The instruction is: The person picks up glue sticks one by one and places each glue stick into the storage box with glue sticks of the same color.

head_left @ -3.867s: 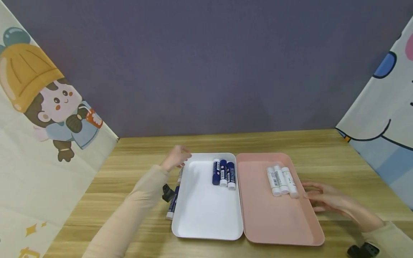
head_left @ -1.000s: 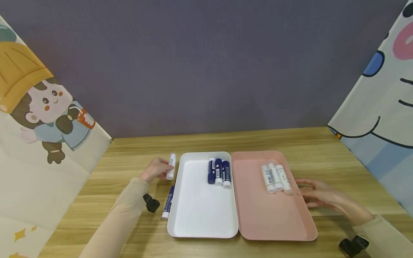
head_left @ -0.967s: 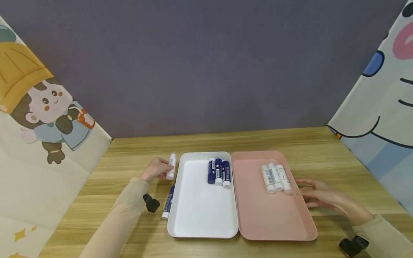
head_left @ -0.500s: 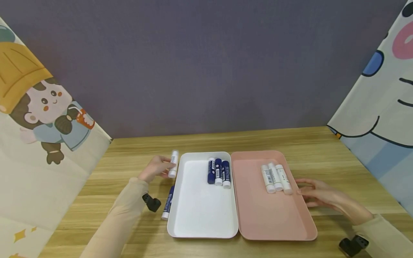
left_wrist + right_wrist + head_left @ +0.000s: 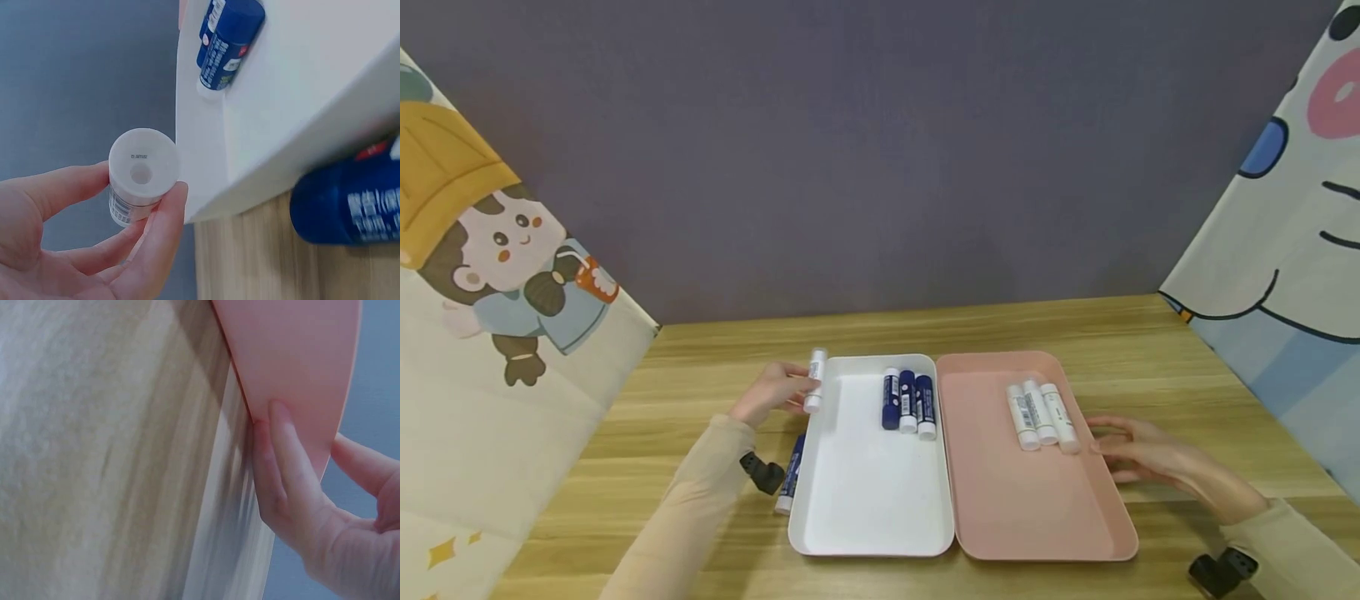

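Note:
My left hand point(image 5: 775, 390) pinches a white glue stick point(image 5: 816, 379) between thumb and fingers, at the far left rim of the white tray point(image 5: 872, 508). In the left wrist view the round end of this glue stick point(image 5: 143, 164) faces the camera. A dark blue glue stick point(image 5: 791, 477) lies on the table against the tray's left side, partly hidden by the tray wall. At right, my right hand point(image 5: 1150, 454) touches the outer wall of the pink tray point(image 5: 1037, 517); its fingers lie fairly straight along that wall, with the thumb by the rim.
Three dark blue glue sticks point(image 5: 907, 402) lie side by side at the white tray's right edge. Three white glue sticks point(image 5: 1040, 414) lie together in the pink tray. Both trays stand edge to edge on the wooden table point(image 5: 737, 342), before a grey-blue panel point(image 5: 880, 167).
My left hand has taken the white glue stick from beside the white tray, lifted it and brought it right to the tray's rim. The right hand stays at the pink tray.

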A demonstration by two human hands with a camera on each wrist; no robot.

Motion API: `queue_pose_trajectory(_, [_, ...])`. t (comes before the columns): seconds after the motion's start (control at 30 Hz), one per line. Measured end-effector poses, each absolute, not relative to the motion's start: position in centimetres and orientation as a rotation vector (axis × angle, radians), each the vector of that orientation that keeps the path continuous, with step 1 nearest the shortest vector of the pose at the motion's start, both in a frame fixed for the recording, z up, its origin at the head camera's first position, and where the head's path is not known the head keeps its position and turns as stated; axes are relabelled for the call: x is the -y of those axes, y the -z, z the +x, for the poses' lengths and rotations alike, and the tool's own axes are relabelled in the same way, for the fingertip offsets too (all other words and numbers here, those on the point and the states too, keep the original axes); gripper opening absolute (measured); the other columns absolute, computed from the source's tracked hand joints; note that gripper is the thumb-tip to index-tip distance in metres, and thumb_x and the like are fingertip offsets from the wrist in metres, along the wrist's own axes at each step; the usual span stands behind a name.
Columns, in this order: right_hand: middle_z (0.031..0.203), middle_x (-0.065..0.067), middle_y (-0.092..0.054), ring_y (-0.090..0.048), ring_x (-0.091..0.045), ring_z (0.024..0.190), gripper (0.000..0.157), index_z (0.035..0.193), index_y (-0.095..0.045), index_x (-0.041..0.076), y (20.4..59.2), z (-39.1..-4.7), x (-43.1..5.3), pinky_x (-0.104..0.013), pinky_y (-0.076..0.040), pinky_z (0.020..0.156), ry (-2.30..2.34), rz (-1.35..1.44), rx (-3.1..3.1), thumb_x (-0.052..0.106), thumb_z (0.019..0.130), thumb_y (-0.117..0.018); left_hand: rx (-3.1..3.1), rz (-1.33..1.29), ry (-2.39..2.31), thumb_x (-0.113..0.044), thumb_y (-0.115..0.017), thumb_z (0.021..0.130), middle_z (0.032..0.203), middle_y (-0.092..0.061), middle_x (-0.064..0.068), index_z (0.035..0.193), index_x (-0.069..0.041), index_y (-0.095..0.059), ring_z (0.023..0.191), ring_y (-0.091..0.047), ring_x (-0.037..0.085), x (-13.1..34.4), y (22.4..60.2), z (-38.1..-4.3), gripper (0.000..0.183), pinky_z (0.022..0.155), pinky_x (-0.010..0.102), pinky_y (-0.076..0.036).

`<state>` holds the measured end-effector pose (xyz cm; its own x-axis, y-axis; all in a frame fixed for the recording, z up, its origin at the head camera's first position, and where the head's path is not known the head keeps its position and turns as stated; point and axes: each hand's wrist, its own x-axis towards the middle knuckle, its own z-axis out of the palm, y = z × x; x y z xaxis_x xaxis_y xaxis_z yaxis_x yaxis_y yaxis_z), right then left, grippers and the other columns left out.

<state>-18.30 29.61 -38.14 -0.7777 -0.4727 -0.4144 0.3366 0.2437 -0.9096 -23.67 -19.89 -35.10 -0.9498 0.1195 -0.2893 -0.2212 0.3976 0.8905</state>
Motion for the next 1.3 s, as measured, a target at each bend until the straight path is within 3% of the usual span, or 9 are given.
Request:
queue_pose_trajectory(0.5, [0.106,-0.010,-0.058,-0.058,-0.025,0.094,0.074,0.132,0.001,-0.014,38.2,-18.3,-29.6,-0.043,-0.050,0.078,1.567,-0.104,-1.916,0.013,0.089,-0.052,-2.294,-0.094,-1.599,-0.011,-0.057,0.084,0.089,-0.058,0.014,0.120,0.012,-0.042,0.064,-0.058,0.013,17.2,34.6,-23.9,0.045,0.064,0.029,-0.054])
queue_pose_trajectory(0.93, [0.102,-0.007,-0.057,-0.057,-0.024,0.093,0.075,0.131,0.000,-0.015,38.3,-18.3,-29.6,-0.043,-0.050,0.078,1.576,-0.107,-1.918,0.014,0.088,-0.054,-2.256,0.032,-1.660,-0.013,-0.061,0.081,0.085,-0.061,0.016,0.111,0.010,-0.050,0.068,-0.061,0.019,14.2,34.9,-24.0,0.039,0.065,0.033,-0.054])
queue_pose_trajectory(1.3, [0.106,-0.008,-0.057,-0.056,-0.023,0.096,0.074,0.131,0.003,-0.014,38.1,-18.3,-29.8,-0.045,-0.049,0.080,1.591,-0.125,-1.856,0.013,0.089,-0.052,-2.232,-0.003,-1.651,-0.010,-0.059,0.082,0.082,-0.060,0.011,0.110,0.009,-0.052,0.062,-0.058,0.013,10.7,34.8,-23.9,0.035,0.062,0.031,-0.054])
